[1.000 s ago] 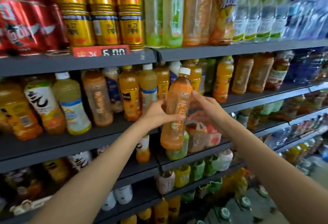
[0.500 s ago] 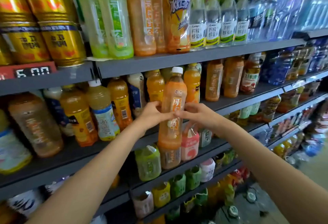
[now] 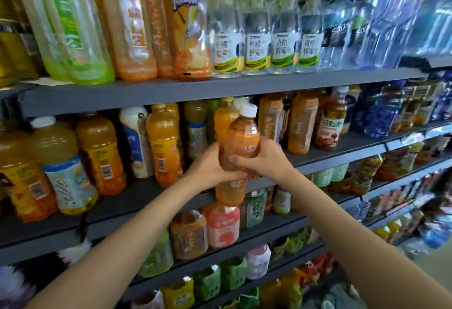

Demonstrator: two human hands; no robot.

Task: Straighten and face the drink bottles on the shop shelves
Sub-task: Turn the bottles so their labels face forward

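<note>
An orange tea bottle (image 3: 241, 137) with a white cap stands upright in the air in front of the middle shelf (image 3: 342, 142). My left hand (image 3: 210, 164) grips its lower left side. My right hand (image 3: 266, 159) wraps its middle from the right, with the thumb across the front. The bottle's lower end (image 3: 230, 192) shows below my hands, past the shelf's front edge. Behind it stand yellow and orange juice bottles (image 3: 163, 142); to its right are brown tea bottles (image 3: 302, 122).
The top shelf (image 3: 220, 88) carries green, orange and clear bottles (image 3: 256, 39) close overhead. Lower shelves hold small pink and green drinks (image 3: 222, 228). Blue bottles (image 3: 381, 113) fill the right end. The aisle floor shows at the bottom right.
Both hands have closed more tightly round the orange bottle and turned it, so its label now faces differently. The view has shifted right along the shelves and come closer.
</note>
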